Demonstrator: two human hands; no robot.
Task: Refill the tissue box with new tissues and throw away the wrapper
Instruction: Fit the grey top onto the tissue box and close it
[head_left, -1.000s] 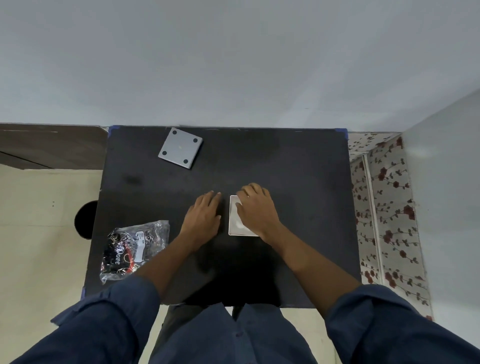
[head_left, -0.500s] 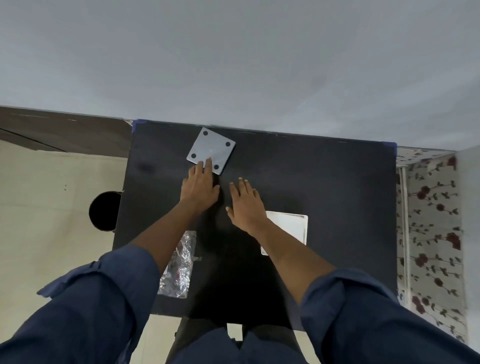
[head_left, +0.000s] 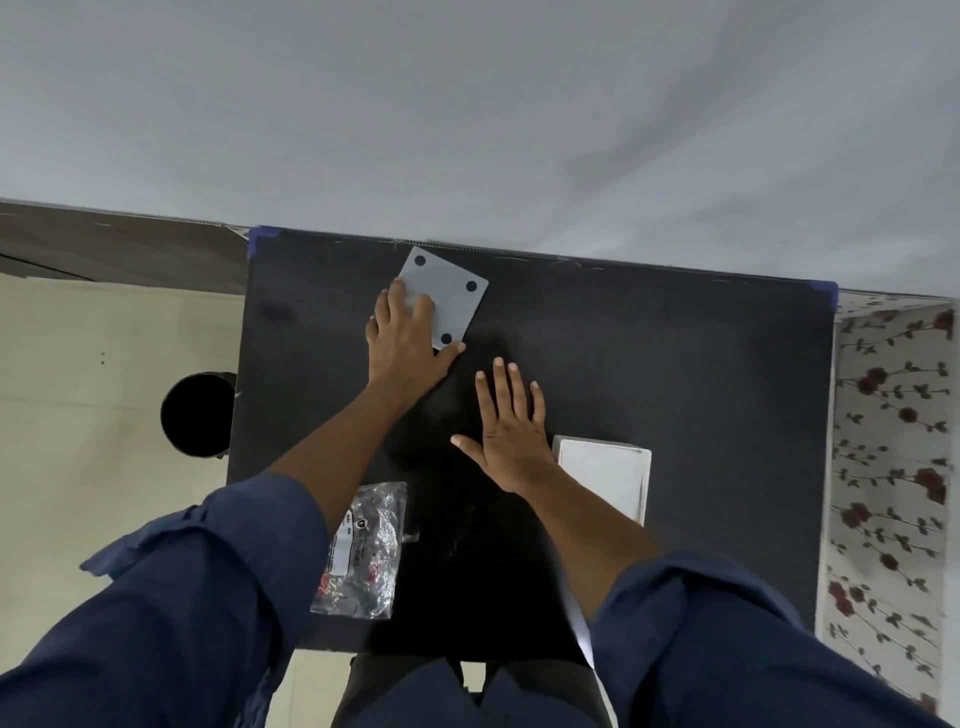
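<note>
A grey square panel (head_left: 453, 295) with black dots at its corners lies at the far middle of the black table (head_left: 675, 364). My left hand (head_left: 408, 345) lies over its near-left part, fingers curled on its left edge and thumb at its near corner. My right hand (head_left: 511, 426) hovers flat with fingers spread, holding nothing, just left of the white tissue box (head_left: 605, 475). A crumpled clear printed wrapper (head_left: 366, 551) lies near the table's front edge, partly under my left forearm.
A round black bin (head_left: 195, 415) stands on the pale floor just left of the table. A floral-patterned surface (head_left: 893, 467) runs along the table's right side. A plain wall rises right behind the table's far edge.
My left hand has slid further onto the grey panel and closed around its corner. My right hand left the white box a second ago and now hovers open beside it. The view has shifted.
</note>
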